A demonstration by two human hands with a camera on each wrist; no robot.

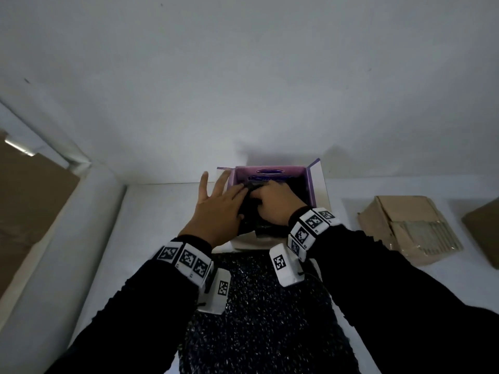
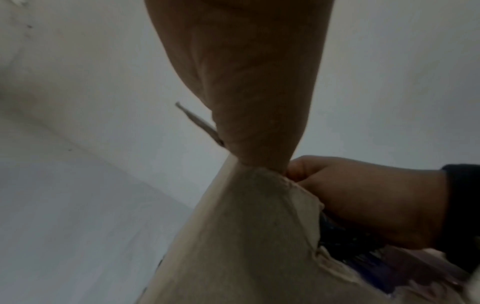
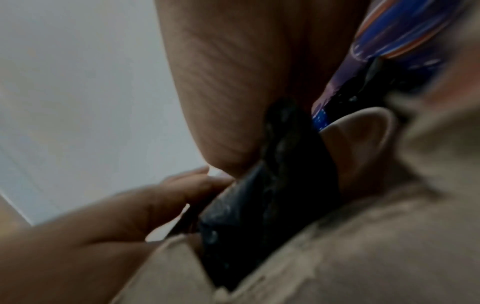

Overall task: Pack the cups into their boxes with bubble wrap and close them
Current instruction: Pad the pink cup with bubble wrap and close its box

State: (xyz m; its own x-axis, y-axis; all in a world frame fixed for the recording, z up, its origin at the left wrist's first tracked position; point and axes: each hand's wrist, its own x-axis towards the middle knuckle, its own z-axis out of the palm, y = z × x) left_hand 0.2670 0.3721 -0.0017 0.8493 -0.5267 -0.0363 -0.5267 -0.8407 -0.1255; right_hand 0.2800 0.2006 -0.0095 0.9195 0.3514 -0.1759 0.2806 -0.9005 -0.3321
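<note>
An open purple-lined box point(image 1: 310, 184) stands at the table's middle. Stuffed into it is a bundle of black bubble wrap point(image 1: 249, 222) point(image 3: 272, 195); no cup shows through it. My right hand point(image 1: 267, 195) point(image 3: 246, 72) is curled over the bundle's top and grips it inside the box. My left hand point(image 1: 218, 190) point(image 3: 130, 209) lies on the bundle's left side with fingers straight and spread, two of them over the box's left flap point(image 2: 233, 236). In the left wrist view my right hand point(image 2: 363, 195) is behind that flap. A pale rounded shape point(image 3: 363, 144) beside the wrap cannot be identified.
A loose sheet of black bubble wrap point(image 1: 259, 314) lies on the white table point(image 1: 162, 211) under my forearms. A brown cardboard box point(image 1: 410, 228) sits at the right, another point(image 1: 483, 225) at the far right edge. Brown cardboard point(image 1: 32, 201) leans at the left. A white wall is close behind.
</note>
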